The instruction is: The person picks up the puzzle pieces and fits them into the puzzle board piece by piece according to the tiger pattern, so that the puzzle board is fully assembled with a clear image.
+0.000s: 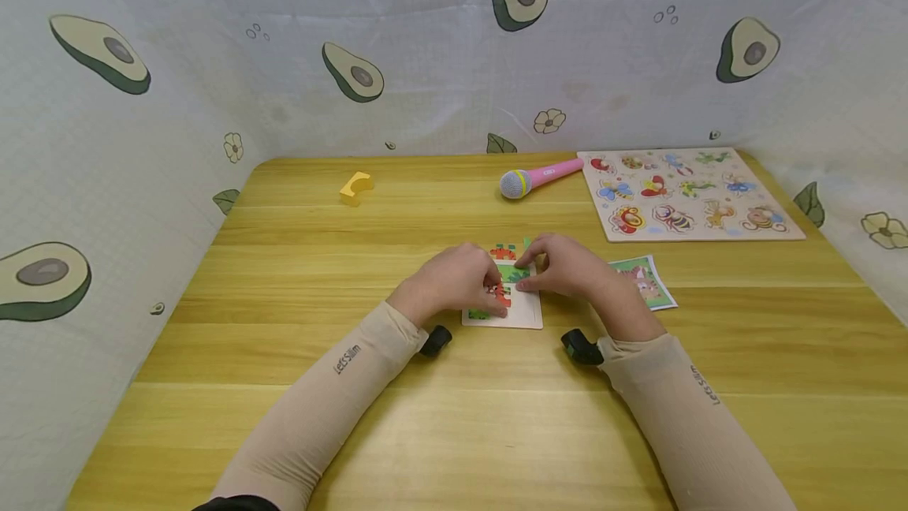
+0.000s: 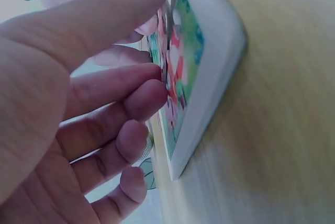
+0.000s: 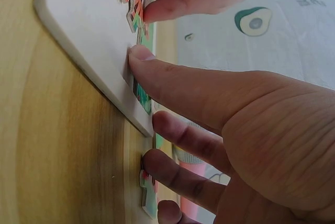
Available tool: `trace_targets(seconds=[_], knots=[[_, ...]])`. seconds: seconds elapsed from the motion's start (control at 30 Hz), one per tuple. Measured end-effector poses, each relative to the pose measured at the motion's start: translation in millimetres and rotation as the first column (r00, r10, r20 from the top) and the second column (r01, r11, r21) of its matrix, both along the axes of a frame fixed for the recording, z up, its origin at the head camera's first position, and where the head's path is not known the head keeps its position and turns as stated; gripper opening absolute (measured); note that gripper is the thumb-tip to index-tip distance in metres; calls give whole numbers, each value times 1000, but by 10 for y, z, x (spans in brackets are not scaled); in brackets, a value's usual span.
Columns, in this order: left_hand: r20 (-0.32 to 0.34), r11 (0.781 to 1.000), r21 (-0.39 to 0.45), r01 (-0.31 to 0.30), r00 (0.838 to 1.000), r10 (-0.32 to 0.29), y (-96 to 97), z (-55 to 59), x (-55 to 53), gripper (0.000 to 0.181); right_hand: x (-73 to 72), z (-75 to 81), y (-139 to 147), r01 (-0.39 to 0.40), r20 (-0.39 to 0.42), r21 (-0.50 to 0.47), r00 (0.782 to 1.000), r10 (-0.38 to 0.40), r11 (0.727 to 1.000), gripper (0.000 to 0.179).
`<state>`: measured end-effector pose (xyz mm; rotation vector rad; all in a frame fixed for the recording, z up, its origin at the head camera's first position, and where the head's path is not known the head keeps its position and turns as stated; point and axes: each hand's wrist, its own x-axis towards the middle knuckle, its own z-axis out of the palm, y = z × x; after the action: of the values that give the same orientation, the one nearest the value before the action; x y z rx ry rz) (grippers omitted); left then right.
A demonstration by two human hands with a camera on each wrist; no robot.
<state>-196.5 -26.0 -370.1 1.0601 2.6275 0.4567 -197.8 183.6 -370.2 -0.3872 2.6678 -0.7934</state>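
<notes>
A small white jigsaw tray (image 1: 526,315) lies between the hands, partly filled with green and orange-red picture pieces. My left hand (image 1: 457,281) pinches an orange-red puzzle piece (image 3: 131,1) between thumb and index finger, close over the tray's left half. Its other fingers are loosely bent in the left wrist view. My right hand (image 1: 563,265) has thumb and index finger at opposite edges of a green puzzle piece (image 1: 511,273) along the tray's far side. Just beyond the tray sits a loose orange puzzle piece (image 1: 503,252); another loose piece (image 3: 149,197) is beneath the right fingers.
A picture card (image 1: 649,282) lies right of the tray, partly hidden by the right forearm. Farther back are a pink toy microphone (image 1: 549,174), a large insect puzzle board (image 1: 698,207) and a yellow arch block (image 1: 357,188). Avocado-print cloth (image 1: 440,61) hangs behind the table.
</notes>
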Motion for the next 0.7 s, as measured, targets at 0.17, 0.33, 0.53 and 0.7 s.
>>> trace_targets(seconds=[0.17, 0.33, 0.53, 0.7], knots=[[-25, 1000, -18, 9, 1000, -10, 2, -4, -2, 41, -6, 1, -2, -1, 1, -1, 1000, 1, 1000, 28], [-29, 999, -36, -13, 1000, 12, -4, -11, -6, 43, -11, -10, 2, -6, -2, -8, 1000, 6, 1000, 28], [-37, 999, -25, -29, 999, 28, -11, -22, -13, 44, -6, -9, 1, -4, -1, -7, 1000, 4, 1000, 28], [-46, 999, -19, -26, 999, 25, -11, -33, -23, 45, -4, 7, -3, -2, 1, -3, 1000, 2, 1000, 28]])
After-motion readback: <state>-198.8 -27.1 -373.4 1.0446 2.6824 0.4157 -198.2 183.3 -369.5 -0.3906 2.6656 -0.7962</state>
